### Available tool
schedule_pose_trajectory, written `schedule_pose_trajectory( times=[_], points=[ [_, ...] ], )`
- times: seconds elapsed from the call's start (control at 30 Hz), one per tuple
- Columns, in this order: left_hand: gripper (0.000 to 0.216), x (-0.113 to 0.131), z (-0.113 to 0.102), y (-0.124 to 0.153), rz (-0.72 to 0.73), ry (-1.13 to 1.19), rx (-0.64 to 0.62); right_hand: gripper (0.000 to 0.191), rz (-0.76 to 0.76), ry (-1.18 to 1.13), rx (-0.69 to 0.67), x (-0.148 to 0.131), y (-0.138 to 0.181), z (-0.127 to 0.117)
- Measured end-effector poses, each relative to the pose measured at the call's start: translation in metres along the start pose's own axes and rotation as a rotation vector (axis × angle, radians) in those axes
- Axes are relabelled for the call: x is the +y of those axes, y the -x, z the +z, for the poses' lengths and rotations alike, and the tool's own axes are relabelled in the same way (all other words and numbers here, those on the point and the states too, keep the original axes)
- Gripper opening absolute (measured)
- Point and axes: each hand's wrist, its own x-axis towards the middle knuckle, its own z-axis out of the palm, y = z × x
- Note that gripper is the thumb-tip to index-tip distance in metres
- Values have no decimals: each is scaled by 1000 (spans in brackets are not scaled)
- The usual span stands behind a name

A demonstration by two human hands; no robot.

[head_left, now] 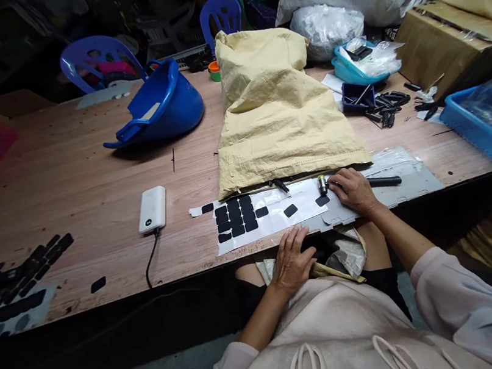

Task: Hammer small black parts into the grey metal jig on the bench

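My right hand (354, 191) rests on the table's front edge, fingers curled around a slim black rod-shaped part (383, 182) with a small metal end (322, 184). A black pad (322, 201) lies just under its fingertips. My left hand (292, 261) is below the table edge, fingers bent into a bag of parts (344, 256) on my lap; what they hold is hidden. In front of me lies a white backing sheet (274, 217) with a block of black rectangular pads (235, 217) and a loose pad (290, 210).
A tan woven sack (275, 106) lies behind the sheet. A white power bank (152, 209) with cable sits left, an overturned blue basin (160, 108) beyond it. More black pads (14, 277) lie far left. Black parts (384, 105), a blue tray (480, 128) and a cardboard box (441, 38) stand right.
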Motion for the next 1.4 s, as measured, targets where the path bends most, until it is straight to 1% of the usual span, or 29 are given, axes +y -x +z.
schedule_pose_trajectory(
  times=[0.07,0.13,0.23,0.3,0.37,0.4,0.47,0.53,0.6,0.7,0.77,0.83,0.87,0.93,1.03,1.1,1.23,1.33,1.4],
  points=[
    [26,2,1,2,-8,-12,2,21,-1,6,5,0,0,1],
    [28,-1,-4,-8,-30,7,45,21,3,4,6,0,0,1],
    [23,-22,-21,-41,-145,-24,150,20,9,-4,2,-1,0,1],
    [27,-45,-33,-71,-290,-100,192,20,9,-8,0,-1,0,1],
    [31,-70,-41,-100,-405,-165,161,19,9,-10,2,-1,0,1],
    [33,-80,-43,-113,-423,-177,117,19,9,-11,2,-1,0,1],
    [35,-95,-46,-132,-412,-184,18,19,12,-12,-3,-1,0,1],
    [32,-100,-47,-143,-389,-190,-51,19,18,-17,-12,-1,0,1],
    [25,-96,-48,-145,-368,-200,-68,19,26,-20,-20,-1,0,1],
    [19,-79,-50,-143,-276,-193,-84,20,32,-22,-25,-1,0,1],
    [16,-67,-48,-140,-194,-169,-146,20,31,-20,-23,-2,0,1],
    [13,-57,-43,-137,-153,-133,-222,20,36,-16,-21,-2,0,1],
    [13,-55,-40,-135,-158,-109,-244,20,39,-16,-23,-2,0,1],
    [17,-54,-34,-132,-217,-50,-242,19,44,-18,-29,-2,0,1],
    [27,-61,-27,-124,-332,50,-167,19,41,-24,-33,-2,0,1],
    [30,-67,-24,-119,-375,111,-112,20,40,-20,-25,-2,0,1],
    [19,-75,-21,-116,-422,202,-56,24,19,-36,-9,0,0,-2],
    [16,-77,-20,-119,-443,236,-64,26,-1,-91,3,-2,-1,-9],
    [16,-77,-19,-121,-455,244,-71,27,10,-127,27,-8,-4,-15]
  ],
)
